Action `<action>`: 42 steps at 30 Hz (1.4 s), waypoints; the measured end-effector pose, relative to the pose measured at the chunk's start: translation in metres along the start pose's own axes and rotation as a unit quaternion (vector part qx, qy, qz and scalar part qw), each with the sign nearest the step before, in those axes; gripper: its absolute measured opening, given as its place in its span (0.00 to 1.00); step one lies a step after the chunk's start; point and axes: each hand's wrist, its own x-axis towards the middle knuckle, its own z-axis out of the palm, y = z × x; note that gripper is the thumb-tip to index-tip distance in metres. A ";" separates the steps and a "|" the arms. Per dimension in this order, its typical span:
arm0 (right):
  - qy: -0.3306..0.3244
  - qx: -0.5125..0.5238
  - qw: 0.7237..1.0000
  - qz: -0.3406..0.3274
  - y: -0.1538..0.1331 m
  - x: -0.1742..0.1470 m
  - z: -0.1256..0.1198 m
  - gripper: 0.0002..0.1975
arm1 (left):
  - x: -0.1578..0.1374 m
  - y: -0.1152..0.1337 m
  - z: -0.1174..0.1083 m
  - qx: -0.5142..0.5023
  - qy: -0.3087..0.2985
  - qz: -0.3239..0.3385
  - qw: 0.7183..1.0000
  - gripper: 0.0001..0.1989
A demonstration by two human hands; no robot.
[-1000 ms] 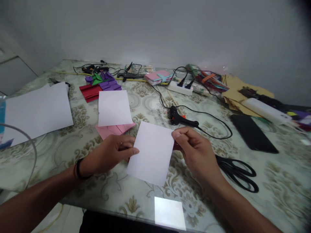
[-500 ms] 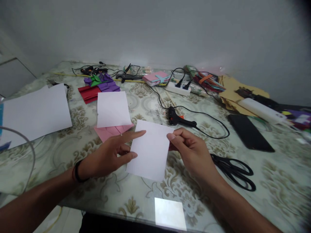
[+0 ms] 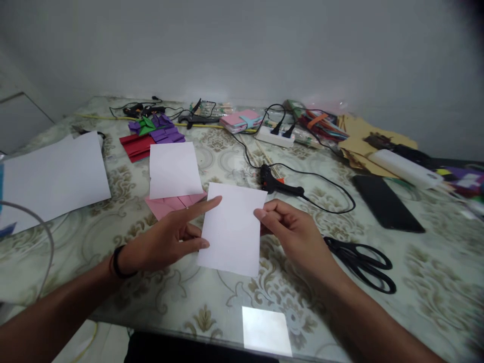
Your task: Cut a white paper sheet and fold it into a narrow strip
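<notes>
The white sheet [image 3: 232, 229] is between my two hands, in front of me above the bench [image 3: 215, 307]; from here I can't tell whether its near edge touches the surface. My right hand [image 3: 293, 227] has the right edge pinched, thumb on the face and fingers bent behind. On my left hand [image 3: 166, 239] the index finger and thumb are spread wide, both reaching over the left edge; whether the curled fingers grip behind it, I cannot tell. To handle this well, I'd make the right pinch light so the paper doesn't buckle, and use even pressure from the left so it lies flat. Just beyond, a second white sheet [image 3: 176, 170] partly covers some pink paper [image 3: 172, 203], close to my left hand, so I'd mind my knuckles there. The black glue gun [image 3: 282, 185] sits near the far right corner, worth avoiding. Scissors [image 3: 357, 260] lie just beside my right hand.
</notes>
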 end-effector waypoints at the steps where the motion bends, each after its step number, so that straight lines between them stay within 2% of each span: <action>1: -0.004 0.001 1.000 0.007 -0.001 0.000 0.000 0.16 | 0.000 0.000 0.000 0.000 0.001 0.000 1.000 0.41; 7: -0.054 -0.008 0.998 0.034 -0.008 -0.002 0.005 0.17 | 0.001 -0.002 -0.003 -0.026 -0.001 0.012 1.000 0.42; 13: -0.118 -0.058 0.991 0.041 -0.005 -0.002 0.002 0.19 | 0.001 -0.001 -0.004 -0.009 0.000 0.009 1.000 0.42; 18: -0.092 -0.103 0.990 0.022 0.001 -0.002 0.000 0.23 | 0.001 -0.001 -0.004 -0.001 -0.002 0.011 1.000 0.41; 39: -0.048 -0.106 0.993 0.013 0.002 -0.004 0.001 0.25 | 0.000 -0.003 -0.004 -0.031 -0.005 0.005 1.000 0.46; 42: -0.069 -0.088 0.993 0.022 -0.001 -0.004 0.002 0.24 | 0.000 -0.004 -0.004 -0.034 0.002 0.005 0.999 0.46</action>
